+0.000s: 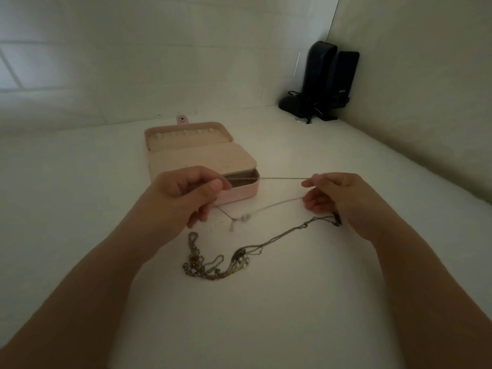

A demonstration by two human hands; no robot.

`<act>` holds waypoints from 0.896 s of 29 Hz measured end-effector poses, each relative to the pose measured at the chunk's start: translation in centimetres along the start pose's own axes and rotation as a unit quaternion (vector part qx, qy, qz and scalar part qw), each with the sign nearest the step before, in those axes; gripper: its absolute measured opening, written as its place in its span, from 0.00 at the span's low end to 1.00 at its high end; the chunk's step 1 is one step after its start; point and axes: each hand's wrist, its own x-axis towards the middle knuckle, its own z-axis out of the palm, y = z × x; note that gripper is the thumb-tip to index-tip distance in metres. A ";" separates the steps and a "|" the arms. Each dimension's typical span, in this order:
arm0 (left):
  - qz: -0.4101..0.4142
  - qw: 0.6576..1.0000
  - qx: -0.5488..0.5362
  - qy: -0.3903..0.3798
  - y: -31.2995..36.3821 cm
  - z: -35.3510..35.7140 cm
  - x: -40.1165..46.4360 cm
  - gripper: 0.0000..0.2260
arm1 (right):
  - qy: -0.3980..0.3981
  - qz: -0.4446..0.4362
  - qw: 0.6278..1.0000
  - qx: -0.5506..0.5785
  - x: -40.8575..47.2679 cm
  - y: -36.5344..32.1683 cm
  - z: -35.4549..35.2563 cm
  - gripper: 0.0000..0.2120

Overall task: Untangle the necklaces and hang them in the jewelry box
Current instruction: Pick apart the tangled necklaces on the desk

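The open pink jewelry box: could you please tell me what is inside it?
The pink jewelry box shows pegs in its lid, none holding a necklace; a beige flap covers most of the base.

I see a white tabletop (306, 302) filling the lower frame and running back to a corner at the upper right. Just above centre an open pink jewelry box (202, 161) sits on it. A tangled heap of necklaces (215, 262) lies below centre (one strand trails off rightward). In the upper right corner stand two black speakers (327, 81) with a knotted cable.
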 end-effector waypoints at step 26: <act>0.077 0.944 0.320 -0.015 -1.6 1.2 -0.3 0.10 | 0.010 0.012 0.980 0.198 0.4 0.7 -1.3 0.08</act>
